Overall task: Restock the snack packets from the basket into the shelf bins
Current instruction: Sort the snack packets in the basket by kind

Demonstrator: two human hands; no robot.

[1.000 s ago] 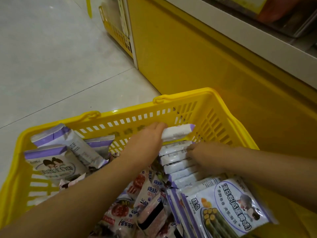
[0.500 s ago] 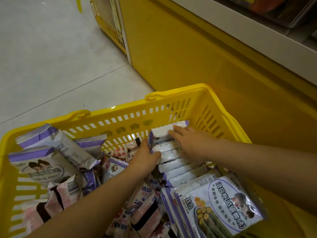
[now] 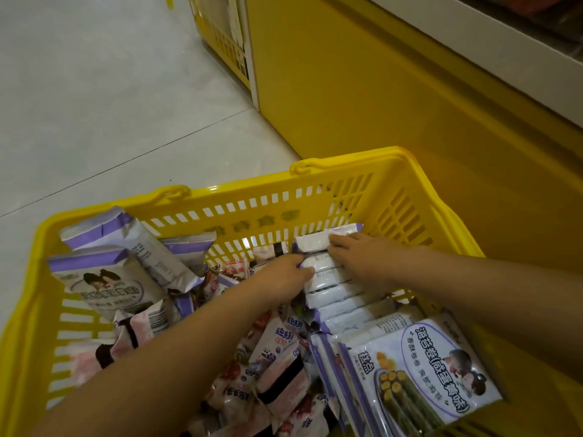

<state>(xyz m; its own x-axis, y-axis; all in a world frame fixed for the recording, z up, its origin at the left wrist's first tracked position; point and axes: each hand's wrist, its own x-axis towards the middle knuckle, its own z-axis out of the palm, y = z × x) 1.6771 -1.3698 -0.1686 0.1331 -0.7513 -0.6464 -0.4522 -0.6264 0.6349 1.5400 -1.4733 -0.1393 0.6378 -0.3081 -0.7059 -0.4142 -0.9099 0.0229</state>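
As I look into the yellow basket [image 3: 315, 184], the left hand [image 3: 280, 277] and right hand [image 3: 362, 258] meet at its far right corner. Both grasp a row of white packets [image 3: 334, 293].

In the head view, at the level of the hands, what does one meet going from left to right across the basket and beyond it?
Loose purple-and-white packets → left hand → upright row of white packets → right hand → basket wall → yellow shelf base.
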